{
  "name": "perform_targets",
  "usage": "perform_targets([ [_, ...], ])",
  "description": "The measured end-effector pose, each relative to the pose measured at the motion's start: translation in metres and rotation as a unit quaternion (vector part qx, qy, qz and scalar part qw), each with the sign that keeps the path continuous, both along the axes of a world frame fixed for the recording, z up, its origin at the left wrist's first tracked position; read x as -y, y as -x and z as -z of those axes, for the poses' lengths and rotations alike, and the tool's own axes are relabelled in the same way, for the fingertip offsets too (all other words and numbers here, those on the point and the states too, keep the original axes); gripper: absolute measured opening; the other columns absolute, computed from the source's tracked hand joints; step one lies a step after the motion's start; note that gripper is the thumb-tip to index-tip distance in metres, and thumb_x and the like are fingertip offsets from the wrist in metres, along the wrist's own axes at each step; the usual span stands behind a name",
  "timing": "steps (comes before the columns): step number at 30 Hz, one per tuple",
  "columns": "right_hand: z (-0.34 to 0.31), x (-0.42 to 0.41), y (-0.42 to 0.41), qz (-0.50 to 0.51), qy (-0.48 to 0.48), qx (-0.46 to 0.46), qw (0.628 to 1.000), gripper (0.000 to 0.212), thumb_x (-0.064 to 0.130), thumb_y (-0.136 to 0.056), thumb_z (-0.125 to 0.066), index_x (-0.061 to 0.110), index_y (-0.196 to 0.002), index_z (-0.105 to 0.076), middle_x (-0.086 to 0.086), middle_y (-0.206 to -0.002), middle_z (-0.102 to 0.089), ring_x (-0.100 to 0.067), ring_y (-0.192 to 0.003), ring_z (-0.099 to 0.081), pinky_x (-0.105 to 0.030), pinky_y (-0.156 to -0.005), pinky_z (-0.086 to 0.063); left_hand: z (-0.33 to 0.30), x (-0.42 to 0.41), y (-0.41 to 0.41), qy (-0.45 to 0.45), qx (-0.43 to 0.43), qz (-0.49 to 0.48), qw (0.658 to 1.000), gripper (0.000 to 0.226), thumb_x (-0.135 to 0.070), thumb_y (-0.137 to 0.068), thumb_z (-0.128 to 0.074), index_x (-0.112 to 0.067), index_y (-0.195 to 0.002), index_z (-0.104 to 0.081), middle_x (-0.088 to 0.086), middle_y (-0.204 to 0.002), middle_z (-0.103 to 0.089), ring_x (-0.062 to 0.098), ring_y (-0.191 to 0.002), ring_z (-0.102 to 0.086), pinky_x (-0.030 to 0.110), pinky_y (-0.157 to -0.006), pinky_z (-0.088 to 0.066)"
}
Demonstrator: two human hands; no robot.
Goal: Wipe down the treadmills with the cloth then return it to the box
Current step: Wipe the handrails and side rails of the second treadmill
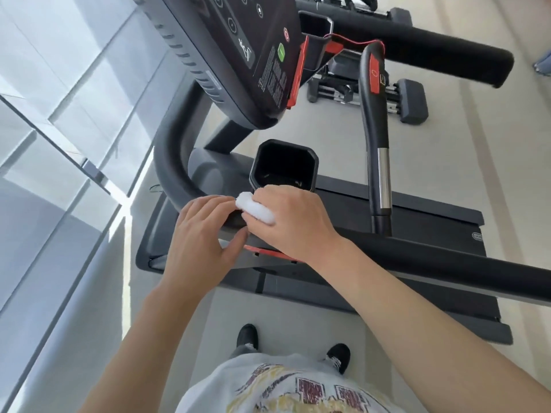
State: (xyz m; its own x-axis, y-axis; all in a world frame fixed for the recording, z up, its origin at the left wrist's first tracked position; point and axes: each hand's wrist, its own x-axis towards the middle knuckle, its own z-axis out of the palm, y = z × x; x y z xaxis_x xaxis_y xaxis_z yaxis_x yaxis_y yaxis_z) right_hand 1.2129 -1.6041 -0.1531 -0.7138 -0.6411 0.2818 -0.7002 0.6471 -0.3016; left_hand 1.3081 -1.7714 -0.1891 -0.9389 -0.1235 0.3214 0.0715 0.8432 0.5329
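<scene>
I am standing in a gym. In front of me is a treadmill with a black belt, long padded handrails and a control panel with round buttons, one of them green. A red safety cord hangs near the panel. Behind it, a set of dumbbells lies on the pale floor. On my left are big windows.

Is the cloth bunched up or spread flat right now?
Bunched up: the white cloth shows only as a small wad under the right hand, against the treadmill handrail.
</scene>
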Motion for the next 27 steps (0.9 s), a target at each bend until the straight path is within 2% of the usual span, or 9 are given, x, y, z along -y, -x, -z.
perform_targets([
  [2, 0.006, -0.012, -0.004, 0.010, -0.010, -0.016, 1.000, 0.029, 0.040, -0.095, -0.064, 0.028, -0.075, -0.047, 0.009, -0.065, -0.031, -0.012, -0.066, -0.031, -0.021, -0.051, -0.015, 0.001, -0.001, 0.003, 0.001, -0.012, -0.004, 1.000, 0.032, -0.033, -0.094, -0.068, -0.019, -0.122, -0.073, -0.007, -0.124, -0.071, 0.021, -0.121, -0.059, 0.038, -0.114, -0.038],
  [6, 0.011, -0.057, -0.012, 0.017, 0.055, -0.053, 0.997, 0.045, 0.031, -0.093, -0.069, 0.032, -0.078, -0.027, 0.010, -0.066, -0.028, -0.013, -0.062, -0.029, -0.024, -0.055, -0.018, 0.002, -0.014, 0.007, 0.006, -0.032, 0.004, 0.999, 0.024, -0.028, -0.096, -0.065, -0.018, -0.116, -0.074, -0.007, -0.119, -0.071, 0.021, -0.113, -0.063, 0.050, -0.115, -0.038],
  [9, 0.013, -0.107, -0.012, 0.043, 0.073, -0.108, 0.991, 0.038, 0.026, -0.097, -0.055, 0.025, -0.070, -0.028, 0.008, -0.063, -0.024, -0.017, -0.058, -0.026, -0.025, -0.054, -0.019, 0.002, -0.037, 0.014, -0.001, -0.046, 0.049, 0.998, 0.021, -0.023, -0.097, -0.065, -0.014, -0.114, -0.074, -0.004, -0.117, -0.071, 0.022, -0.112, -0.063, 0.051, -0.112, -0.041],
  [14, 0.020, -0.174, -0.008, 0.119, 0.073, -0.145, 0.980, 0.040, 0.008, -0.083, -0.064, 0.012, -0.058, -0.033, -0.004, -0.055, -0.029, -0.028, -0.051, -0.030, -0.036, -0.042, -0.027, 0.004, -0.092, 0.035, 0.013, -0.058, 0.133, 0.989, 0.018, -0.022, -0.098, -0.066, -0.013, -0.112, -0.074, -0.003, -0.117, -0.070, 0.024, -0.112, -0.064, 0.047, -0.109, -0.043],
  [18, 0.018, -0.205, -0.007, 0.130, 0.093, -0.173, 0.972, 0.042, 0.009, -0.086, -0.061, 0.018, -0.062, -0.027, -0.004, -0.054, -0.026, -0.028, -0.049, -0.028, -0.035, -0.040, -0.025, 0.003, -0.139, 0.046, 0.041, -0.034, 0.162, 0.985, 0.026, -0.032, -0.100, -0.063, -0.017, -0.118, -0.074, -0.005, -0.118, -0.072, 0.022, -0.113, -0.064, 0.045, -0.109, -0.044],
  [22, 0.021, -0.251, -0.002, 0.155, 0.102, -0.175, 0.967, 0.042, 0.017, -0.092, -0.059, 0.020, -0.065, -0.027, 0.002, -0.058, -0.024, -0.023, -0.054, -0.026, -0.031, -0.047, -0.020, -0.003, -0.189, 0.057, 0.057, 0.014, 0.189, 0.980, 0.035, -0.043, -0.100, -0.056, -0.022, -0.124, -0.071, -0.008, -0.122, -0.070, 0.020, -0.115, -0.063, 0.041, -0.105, -0.046],
  [27, 0.024, -0.320, 0.002, 0.208, 0.091, -0.165, 0.960, 0.046, 0.014, -0.086, -0.074, 0.018, -0.061, -0.036, 0.003, -0.055, -0.031, -0.022, -0.053, -0.031, -0.032, -0.044, -0.028, -0.010, -0.261, 0.074, 0.077, 0.051, 0.242, 0.966, 0.037, -0.046, -0.101, -0.055, -0.025, -0.129, -0.067, -0.010, -0.124, -0.068, 0.018, -0.111, -0.063, 0.038, -0.095, -0.050],
])
